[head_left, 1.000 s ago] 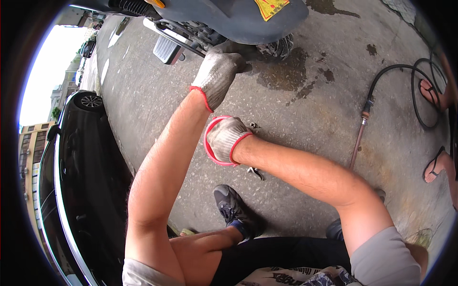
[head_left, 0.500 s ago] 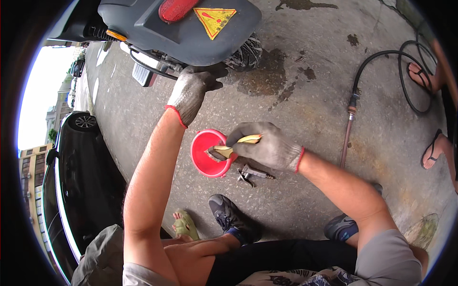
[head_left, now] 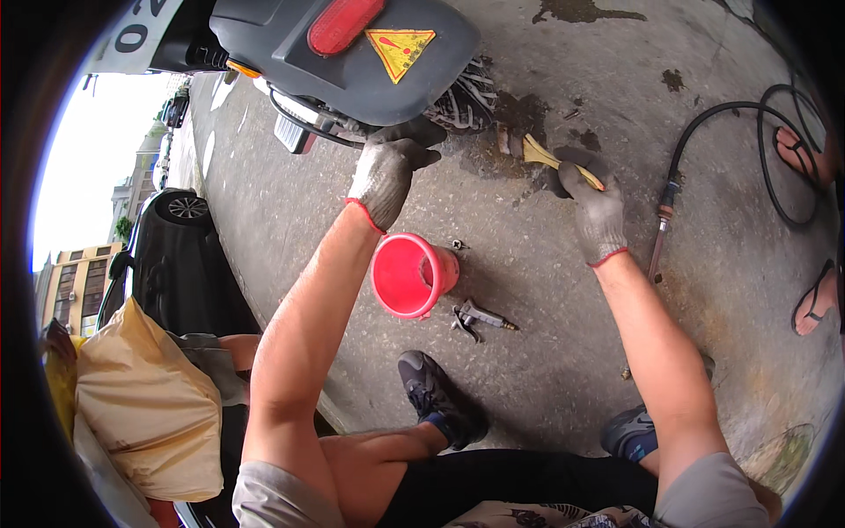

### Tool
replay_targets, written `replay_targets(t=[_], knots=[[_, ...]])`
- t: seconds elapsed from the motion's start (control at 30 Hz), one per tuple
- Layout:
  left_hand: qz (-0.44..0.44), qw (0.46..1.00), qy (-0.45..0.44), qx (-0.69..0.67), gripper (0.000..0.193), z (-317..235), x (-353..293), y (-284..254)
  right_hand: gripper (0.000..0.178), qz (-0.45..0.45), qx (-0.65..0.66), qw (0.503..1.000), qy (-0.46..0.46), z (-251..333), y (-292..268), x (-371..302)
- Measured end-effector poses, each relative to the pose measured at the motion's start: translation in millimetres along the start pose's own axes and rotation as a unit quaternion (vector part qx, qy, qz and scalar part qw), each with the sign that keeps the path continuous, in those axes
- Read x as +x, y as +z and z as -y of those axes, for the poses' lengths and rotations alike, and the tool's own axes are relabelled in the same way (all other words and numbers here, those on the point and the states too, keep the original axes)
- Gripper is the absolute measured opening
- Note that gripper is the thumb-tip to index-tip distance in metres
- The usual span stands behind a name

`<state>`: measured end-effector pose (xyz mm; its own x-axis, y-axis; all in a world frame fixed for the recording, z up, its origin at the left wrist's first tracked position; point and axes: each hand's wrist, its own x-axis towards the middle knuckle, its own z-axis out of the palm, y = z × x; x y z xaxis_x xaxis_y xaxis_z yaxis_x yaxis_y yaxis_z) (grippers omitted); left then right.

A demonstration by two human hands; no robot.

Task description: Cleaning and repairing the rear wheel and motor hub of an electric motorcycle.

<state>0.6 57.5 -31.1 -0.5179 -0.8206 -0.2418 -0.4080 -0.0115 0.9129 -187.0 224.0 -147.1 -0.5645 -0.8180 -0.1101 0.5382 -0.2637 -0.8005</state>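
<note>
My right hand (head_left: 597, 207), in a grey-and-dark work glove, is closed around the yellowish handle of a flat paintbrush (head_left: 539, 152). The brush's bristles point left, beside the scooter's rear tyre (head_left: 464, 101), which has whitish streaks on it. My gloved left hand (head_left: 387, 172) is at the lower edge of the scooter's dark rear mudguard (head_left: 352, 79). Its fingers are drawn together there, and what they grip is hidden. Below and between my hands stands a pink-red bucket (head_left: 407, 280); its inside shows a greyish patch.
A metal spray gun (head_left: 482, 318) and a small metal fitting (head_left: 458, 245) lie by the bucket. At right, a black hose (head_left: 704, 117) coils near a person's sandalled foot (head_left: 814, 304). A black car (head_left: 176, 264) and a beige cloth (head_left: 145, 396) are at left.
My right hand has taken the paintbrush out of the bucket, up and right toward the tyre. The left hand stays at the mudguard. A beige cloth has come into view at lower left.
</note>
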Motion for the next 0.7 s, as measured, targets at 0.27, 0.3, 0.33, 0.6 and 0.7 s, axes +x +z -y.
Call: replay_targets(t=[0.27,0.3,0.33,0.6,0.7], knots=[[-0.040,0.995,0.009,-0.093,0.026,3.3,-3.1,-7.7,0.025,0.183,-0.214,0.926,-0.251,55.5,66.7,-14.1],[-0.046,0.998,0.019,-0.038,0.024,1.7,-4.5,-9.3,0.027,0.176,-0.223,0.925,-0.252,47.5,64.9,-10.0],[-0.049,0.998,0.022,-0.035,0.024,-0.4,-5.4,-11.3,0.027,0.178,-0.219,0.925,-0.255,38.4,57.6,-9.0],[-0.042,0.995,0.071,0.064,0.037,-15.0,-4.0,-3.9,0.023,-0.081,-0.039,0.989,0.118,-1.0,-9.1,47.4],[-0.059,0.997,0.041,-0.042,0.044,-9.1,-8.9,-6.4,0.027,-0.021,0.021,0.997,0.078,45.1,20.0,65.8]])
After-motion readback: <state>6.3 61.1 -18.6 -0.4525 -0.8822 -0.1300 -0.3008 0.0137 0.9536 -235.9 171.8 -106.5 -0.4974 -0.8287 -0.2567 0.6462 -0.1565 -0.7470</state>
